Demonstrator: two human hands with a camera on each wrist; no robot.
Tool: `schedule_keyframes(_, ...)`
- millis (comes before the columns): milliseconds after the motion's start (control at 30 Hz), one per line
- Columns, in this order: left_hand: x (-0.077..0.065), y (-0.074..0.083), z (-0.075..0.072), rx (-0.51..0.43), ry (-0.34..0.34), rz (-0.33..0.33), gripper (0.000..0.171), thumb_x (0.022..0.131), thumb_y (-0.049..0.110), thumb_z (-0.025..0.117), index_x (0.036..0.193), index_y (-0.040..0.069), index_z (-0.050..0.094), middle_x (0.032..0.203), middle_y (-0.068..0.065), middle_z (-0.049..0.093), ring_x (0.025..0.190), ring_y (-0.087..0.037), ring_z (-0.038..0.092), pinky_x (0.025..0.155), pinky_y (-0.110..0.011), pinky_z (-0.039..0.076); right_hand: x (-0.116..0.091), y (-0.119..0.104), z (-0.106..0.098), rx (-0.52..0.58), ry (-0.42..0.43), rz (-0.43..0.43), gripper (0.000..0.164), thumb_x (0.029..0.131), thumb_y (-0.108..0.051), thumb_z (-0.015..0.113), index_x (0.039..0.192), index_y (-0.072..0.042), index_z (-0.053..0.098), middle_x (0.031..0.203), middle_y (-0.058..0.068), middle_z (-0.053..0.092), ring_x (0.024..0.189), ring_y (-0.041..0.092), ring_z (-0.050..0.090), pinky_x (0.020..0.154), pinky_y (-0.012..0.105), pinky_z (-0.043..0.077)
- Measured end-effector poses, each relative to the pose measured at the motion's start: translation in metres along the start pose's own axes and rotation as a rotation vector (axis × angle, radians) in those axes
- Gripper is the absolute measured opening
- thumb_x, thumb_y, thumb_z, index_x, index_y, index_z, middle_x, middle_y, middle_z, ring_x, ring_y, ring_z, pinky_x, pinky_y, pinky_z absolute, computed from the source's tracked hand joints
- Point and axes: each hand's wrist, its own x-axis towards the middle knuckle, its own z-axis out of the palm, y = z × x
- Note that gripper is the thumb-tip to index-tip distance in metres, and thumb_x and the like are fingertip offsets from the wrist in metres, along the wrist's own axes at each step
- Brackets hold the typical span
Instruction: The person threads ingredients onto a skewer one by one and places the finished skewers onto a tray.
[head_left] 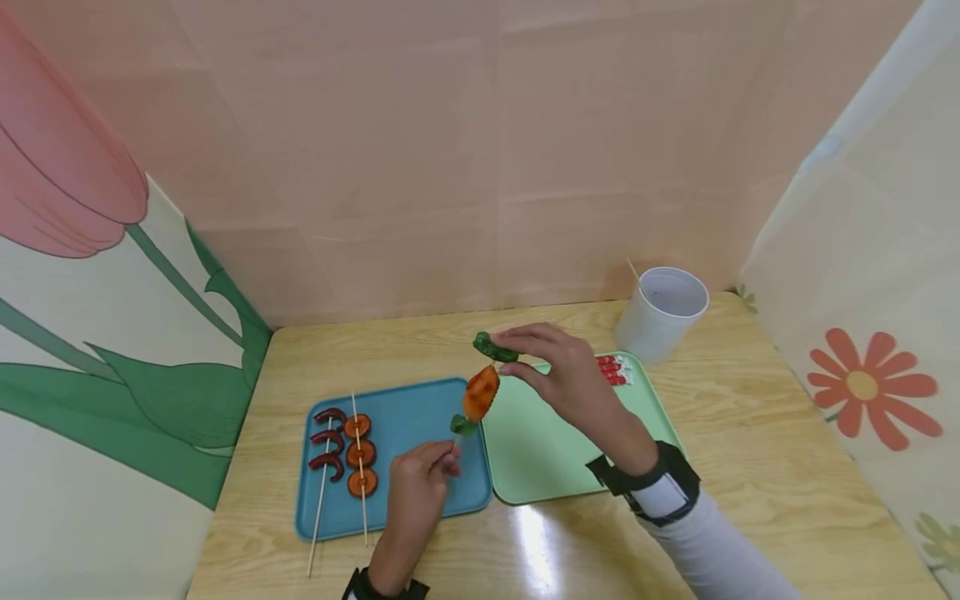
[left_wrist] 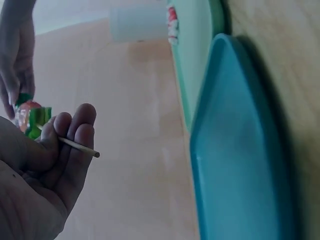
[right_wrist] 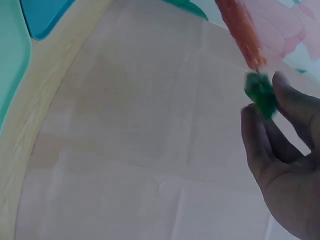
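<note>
My left hand [head_left: 420,483] pinches a thin wooden skewer [left_wrist: 77,145] near its lower end; the blunt tip sticks out past the fingers in the left wrist view. On the skewer sit a green pepper piece [head_left: 463,425] and, above it, a glossy orange-brown food piece [head_left: 481,393]. Between thumb and fingertips, my right hand [head_left: 566,379] holds another green pepper piece [right_wrist: 261,95] at the skewer's upper end, close over the orange-brown one. The skewer is tilted and held up above the trays.
A blue tray [head_left: 420,408] carries one skewer of dark red curled pieces [head_left: 327,437] and one of round orange slices [head_left: 361,454]. Beside it, a light green tray [head_left: 540,467] holds red-and-white pieces [head_left: 615,369]. A white cup [head_left: 652,333] with a stick stands behind.
</note>
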Motion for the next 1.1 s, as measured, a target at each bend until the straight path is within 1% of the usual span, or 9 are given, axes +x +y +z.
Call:
schedule_keyframes(67,-0.004,-0.005,-0.004,-0.057,-0.035,-0.120,0.018,0.089,-0.016,0.065,0.092,-0.003,0.077,0.080,-0.015,0.075,0.064,-0.015,0.072,0.059,-0.023,0.062,-0.003,0.006,-0.004,0.022,-0.063,0.077,0.049,0.082,-0.013,0.084,0.129,-0.013,0.072,0.125,0.006,0.073,0.111,0.024,0.071,0.090,0.042,0.063)
schedule_keyframes(167,-0.011,-0.015,-0.013,-0.098,-0.068,-0.343,0.015,0.093,-0.012,0.063,0.095,-0.005,0.077,0.078,-0.016,0.074,0.065,-0.015,0.073,0.060,-0.032,0.065,-0.010,0.017,-0.012,0.031,-0.151,0.218,0.054,0.088,-0.019,0.081,0.139,-0.014,0.064,0.133,0.007,0.069,0.114,0.028,0.070,0.093,0.047,0.061)
schedule_keyframes(267,-0.020,-0.028,-0.021,-0.100,-0.072,-0.522,0.014,0.094,-0.010,0.062,0.099,-0.009,0.075,0.075,-0.016,0.073,0.066,-0.017,0.074,0.060,-0.033,0.065,-0.019,0.031,-0.017,0.034,-0.225,0.333,0.054,0.091,-0.025,0.078,0.141,-0.014,0.061,0.136,0.008,0.066,0.115,0.031,0.069,0.096,0.049,0.060)
schedule_keyframes(367,-0.029,-0.039,-0.029,-0.092,-0.064,-0.620,0.014,0.093,-0.011,0.063,0.103,-0.013,0.073,0.075,-0.016,0.073,0.065,-0.021,0.075,0.059,-0.029,0.065,-0.028,0.043,-0.019,0.030,-0.282,0.389,0.051,0.093,-0.031,0.076,0.139,-0.013,0.061,0.138,0.008,0.064,0.115,0.032,0.068,0.097,0.051,0.058)
schedule_keyframes(467,-0.037,-0.049,-0.035,-0.100,-0.063,-0.682,0.014,0.092,-0.012,0.063,0.103,-0.016,0.071,0.076,-0.018,0.073,0.065,-0.025,0.076,0.059,-0.029,0.065,-0.036,0.052,-0.018,0.041,-0.309,0.403,0.049,0.094,-0.033,0.075,0.135,-0.011,0.063,0.137,0.009,0.063,0.114,0.032,0.068,0.098,0.051,0.058)
schedule_keyframes(733,-0.046,-0.063,-0.043,-0.120,-0.096,-0.767,0.013,0.094,-0.010,0.062,0.101,-0.019,0.069,0.077,-0.022,0.073,0.063,-0.026,0.075,0.058,-0.032,0.065,-0.049,0.066,-0.014,0.068,-0.327,0.429,0.043,0.094,-0.029,0.076,0.130,-0.008,0.065,0.133,0.012,0.063,0.115,0.033,0.066,0.101,0.054,0.056)
schedule_keyframes(833,-0.044,-0.062,-0.046,-0.064,-0.128,-0.779,0.013,0.093,-0.009,0.062,0.101,-0.017,0.070,0.076,-0.020,0.072,0.062,-0.023,0.074,0.056,-0.033,0.064,-0.053,0.076,-0.012,0.041,-0.320,0.428,0.041,0.094,-0.028,0.076,0.128,-0.007,0.066,0.132,0.013,0.063,0.114,0.035,0.066,0.098,0.054,0.057)
schedule_keyframes(933,-0.040,-0.058,-0.050,0.100,-0.183,-0.761,0.013,0.093,-0.007,0.063,0.099,-0.013,0.072,0.077,-0.015,0.073,0.061,-0.018,0.071,0.053,-0.034,0.061,-0.056,0.091,-0.012,-0.018,-0.270,0.420,0.037,0.094,-0.024,0.075,0.124,-0.004,0.067,0.125,0.016,0.065,0.107,0.036,0.067,0.091,0.052,0.058)
schedule_keyframes(1100,-0.034,-0.052,-0.054,0.484,-0.256,-0.628,0.009,0.088,0.000,0.071,0.081,-0.001,0.076,0.072,-0.009,0.071,0.066,-0.025,0.069,0.057,-0.040,0.056,-0.057,0.117,-0.020,-0.141,-0.082,0.440,0.028,0.096,-0.015,0.073,0.118,0.003,0.068,0.111,0.021,0.067,0.094,0.036,0.069,0.079,0.050,0.060)
